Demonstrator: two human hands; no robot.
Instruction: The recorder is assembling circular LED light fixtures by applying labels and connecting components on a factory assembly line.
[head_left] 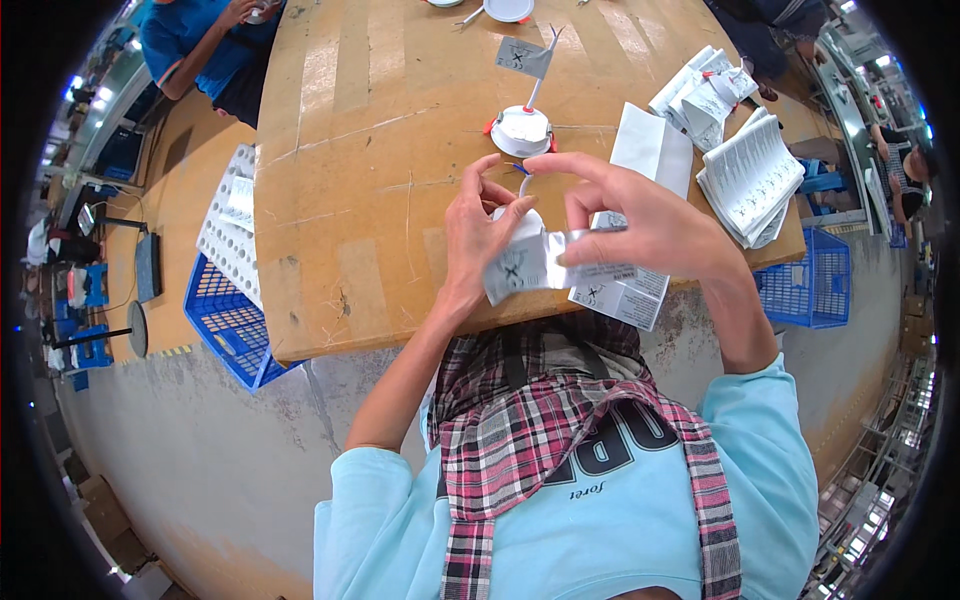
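My left hand [475, 225] is closed around a small white lamp part [528, 226], mostly hidden by the fingers. A short white cable with a blue wire end [523, 170] sticks up from it. Between thumb and fingers, my right hand [640, 220] pinches a shiny silver printed label [515, 272], which stretches across below the white part. Whether the label touches that part, I cannot tell. Just beyond my hands stands a round white downlight [521, 131] with red clips; a silver tag [524, 57] hangs on its upright cable.
Under my right hand lies a white printed sheet [650, 150]. Folded leaflets [752, 180] are stacked at the right, with more papers [703, 100] behind. Blue crates [228, 320] stand beside the table [350, 200]. Another person [205, 55] is at the far left.
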